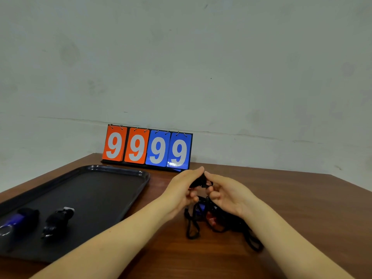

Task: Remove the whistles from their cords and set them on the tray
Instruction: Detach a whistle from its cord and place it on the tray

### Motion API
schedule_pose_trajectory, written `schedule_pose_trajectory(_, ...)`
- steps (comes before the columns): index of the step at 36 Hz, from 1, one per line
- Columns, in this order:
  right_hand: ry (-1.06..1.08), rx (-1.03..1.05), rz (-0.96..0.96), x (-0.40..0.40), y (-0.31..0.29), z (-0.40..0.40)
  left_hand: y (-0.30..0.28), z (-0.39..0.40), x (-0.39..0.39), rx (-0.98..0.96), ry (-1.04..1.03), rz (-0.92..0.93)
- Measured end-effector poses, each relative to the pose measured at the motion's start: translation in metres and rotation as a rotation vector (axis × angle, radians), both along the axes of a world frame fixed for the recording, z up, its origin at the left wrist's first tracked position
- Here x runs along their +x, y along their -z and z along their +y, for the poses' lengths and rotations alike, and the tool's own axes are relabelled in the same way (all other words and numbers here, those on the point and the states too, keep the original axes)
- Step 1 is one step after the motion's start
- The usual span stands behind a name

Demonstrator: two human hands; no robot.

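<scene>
A black tray (96,190) lies on the left of the table. Near its front end rest a blue whistle (18,220) and a black whistle (58,220). Above the table's middle, my left hand (182,188) and my right hand (227,194) meet around a black whistle (200,181), each pinching it or its cord with curled fingers. Black cords (201,224) hang below the hands in a tangled heap on the table. Among them lie a blue whistle (200,208) and a red whistle (211,219), partly hidden.
A flip scoreboard (148,148) showing 9 9 9 9 on orange and blue cards stands at the back of the wooden table (291,198), against a pale wall. The table's right edge runs diagonally at the far right.
</scene>
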State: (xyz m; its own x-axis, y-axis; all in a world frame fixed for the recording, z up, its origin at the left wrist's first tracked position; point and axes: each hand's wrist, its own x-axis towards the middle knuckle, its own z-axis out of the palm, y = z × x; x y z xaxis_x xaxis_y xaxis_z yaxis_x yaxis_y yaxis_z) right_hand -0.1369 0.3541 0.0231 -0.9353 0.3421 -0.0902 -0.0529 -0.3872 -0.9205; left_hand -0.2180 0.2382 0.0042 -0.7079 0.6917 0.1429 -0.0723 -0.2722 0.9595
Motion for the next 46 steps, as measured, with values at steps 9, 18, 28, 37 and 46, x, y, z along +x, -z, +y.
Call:
schedule_pose_trajectory(9,-0.058,0.116,0.117,-0.009,0.008,-0.003,-0.003,-0.005,-0.002,0.158,0.024,-0.244)
schedule_pose_trajectory(18,0.437,1.186,0.134,-0.007,0.011,-0.01,-0.008,-0.003,0.002,0.117,0.066,-0.356)
schedule_pose_trajectory(28,0.424,1.102,0.244,-0.005,0.011,-0.011,-0.017,-0.012,0.0,0.152,0.298,-0.472)
schedule_pose_trajectory(37,0.417,1.173,0.26,-0.002,0.012,-0.013,-0.02,-0.012,0.001,0.138,0.295,-0.379)
schedule_pose_trajectory(46,0.244,0.534,0.33,0.004,0.001,-0.024,-0.019,-0.015,-0.011,0.246,0.181,-0.542)
